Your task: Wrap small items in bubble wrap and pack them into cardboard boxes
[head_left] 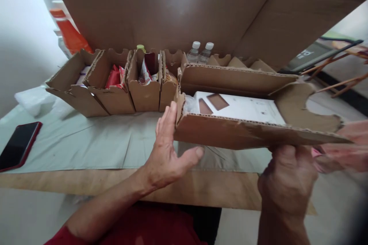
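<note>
A long open-topped cardboard box (230, 132) is lifted at a tilt over the right part of the table. Inside it lies a white printed carton (247, 109), with clear plastic wrap (189, 104) at its left end. My right hand (289, 178) is closed on the box's near side at the right; its fingertips are hidden beneath. Flat against the left end rest the stretched fingers of my left hand (166, 153), the thumb spread apart below the near wall.
Several cardboard bins hold packets, including a red packet (115, 77). Behind stand two clear bottles (194, 51) with white caps. A phone (18, 145) lies on the pale cloth (115, 138) at left. A large cardboard panel (172, 7) rises behind; a wooden rack (339, 72) stands right.
</note>
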A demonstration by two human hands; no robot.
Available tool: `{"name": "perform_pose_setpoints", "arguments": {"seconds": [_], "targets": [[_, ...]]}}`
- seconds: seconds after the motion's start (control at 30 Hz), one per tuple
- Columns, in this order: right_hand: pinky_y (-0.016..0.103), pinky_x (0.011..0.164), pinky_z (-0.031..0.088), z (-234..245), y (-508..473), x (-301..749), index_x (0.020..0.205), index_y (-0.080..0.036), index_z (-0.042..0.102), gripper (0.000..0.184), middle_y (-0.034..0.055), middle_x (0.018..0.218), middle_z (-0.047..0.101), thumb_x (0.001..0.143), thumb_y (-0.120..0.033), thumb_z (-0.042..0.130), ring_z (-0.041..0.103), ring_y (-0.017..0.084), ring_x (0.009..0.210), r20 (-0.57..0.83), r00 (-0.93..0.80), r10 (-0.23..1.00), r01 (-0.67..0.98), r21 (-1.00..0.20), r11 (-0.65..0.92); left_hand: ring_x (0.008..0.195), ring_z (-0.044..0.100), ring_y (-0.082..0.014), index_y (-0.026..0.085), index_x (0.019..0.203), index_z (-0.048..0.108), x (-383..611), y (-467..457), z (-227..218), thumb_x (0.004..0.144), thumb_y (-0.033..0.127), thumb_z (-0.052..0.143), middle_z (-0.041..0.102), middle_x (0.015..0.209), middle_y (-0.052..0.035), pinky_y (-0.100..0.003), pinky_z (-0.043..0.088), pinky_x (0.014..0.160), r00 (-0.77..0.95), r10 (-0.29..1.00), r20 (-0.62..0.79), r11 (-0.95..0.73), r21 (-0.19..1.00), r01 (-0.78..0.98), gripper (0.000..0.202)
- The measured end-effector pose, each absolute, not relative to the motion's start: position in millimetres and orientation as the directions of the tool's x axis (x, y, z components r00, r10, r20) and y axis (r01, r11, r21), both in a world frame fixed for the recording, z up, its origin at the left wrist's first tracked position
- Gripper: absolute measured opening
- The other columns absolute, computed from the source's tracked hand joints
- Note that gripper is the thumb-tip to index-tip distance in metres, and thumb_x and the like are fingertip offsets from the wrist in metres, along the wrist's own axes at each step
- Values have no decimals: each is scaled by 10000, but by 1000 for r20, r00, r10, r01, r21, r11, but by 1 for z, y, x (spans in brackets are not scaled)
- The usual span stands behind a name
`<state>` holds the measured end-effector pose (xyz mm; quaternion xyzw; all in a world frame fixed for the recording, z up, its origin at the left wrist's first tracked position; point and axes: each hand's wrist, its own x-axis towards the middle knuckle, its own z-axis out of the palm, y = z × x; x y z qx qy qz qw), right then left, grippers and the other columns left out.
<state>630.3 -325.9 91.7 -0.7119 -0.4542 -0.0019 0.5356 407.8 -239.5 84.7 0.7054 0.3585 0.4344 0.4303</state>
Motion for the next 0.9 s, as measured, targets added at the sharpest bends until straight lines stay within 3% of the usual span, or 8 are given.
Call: {"name": "perform_pose_setpoints", "arguments": {"seconds": [0.1,0.2,0.27,0.43,0.57,0.77,0.83,0.9], "targets": [[537,1126,436,81,-318,602,1372,-230,554,502,129,1286,647,1032,-574,420,595,335,1263,484,608,630,593,-804,47,1504,409,-365,313,1575,360,386,-241,73,893,515,723,452,1615,-74,-598,277,1279,250,911,329,-359,929,86,798],[486,1088,483,72,-297,566,1366,-236,572,498,121,1306,662,1020,-577,464,604,304,1259,377,379,845,512,-846,148,1454,475,-332,294,1526,427,347,-239,58,908,477,719,537,1528,-68,-545,302,1280,-17,941,338,-336,939,70,708],[486,1096,475,68,-288,557,1374,-243,571,482,114,1356,646,1019,-557,482,584,298,1290,345,294,891,486,-857,171,1454,476,-325,279,1528,425,336,-239,48,911,462,712,544,1519,-75,-521,316,1275,-87,944,318,-312,947,70,704],[471,1022,508,40,-314,594,1320,-223,583,465,116,1243,691,983,-541,547,645,298,1167,318,474,821,516,-856,33,1475,454,-335,255,1569,355,374,-245,22,910,441,683,502,1563,-114,-519,367,1243,127,967,223,-237,965,114,760],[514,1077,465,4,-367,639,1302,-204,603,557,141,1289,665,883,-561,681,615,342,1232,330,576,748,591,-800,-102,1512,409,-357,255,1582,346,402,-250,6,907,406,674,436,1626,-135,-584,325,1257,304,941,149,-189,976,108,765],[600,1161,404,-20,-384,693,1514,-217,435,1112,194,1491,547,621,-742,839,528,394,1380,252,528,811,491,-870,-49,1547,358,-353,312,1566,378,387,-260,-16,943,466,655,411,1651,-113,-606,312,1259,236,968,89,-127,981,150,699],[592,1108,474,-18,-365,704,1462,-225,509,1139,187,1434,607,530,-774,866,570,406,1344,181,461,869,404,-914,-25,1533,382,-347,309,1545,403,385,-263,-21,953,478,641,444,1623,-117,-600,337,1245,219,973,75,-112,980,162,660],[586,1002,554,-16,-343,709,1261,-223,666,971,168,1240,724,494,-782,871,668,414,1192,102,401,910,337,-940,-44,1503,424,-337,297,1534,415,389,-265,-22,960,474,630,484,1584,-122,-590,353,1236,230,971,72,-112,980,166,637]]}}
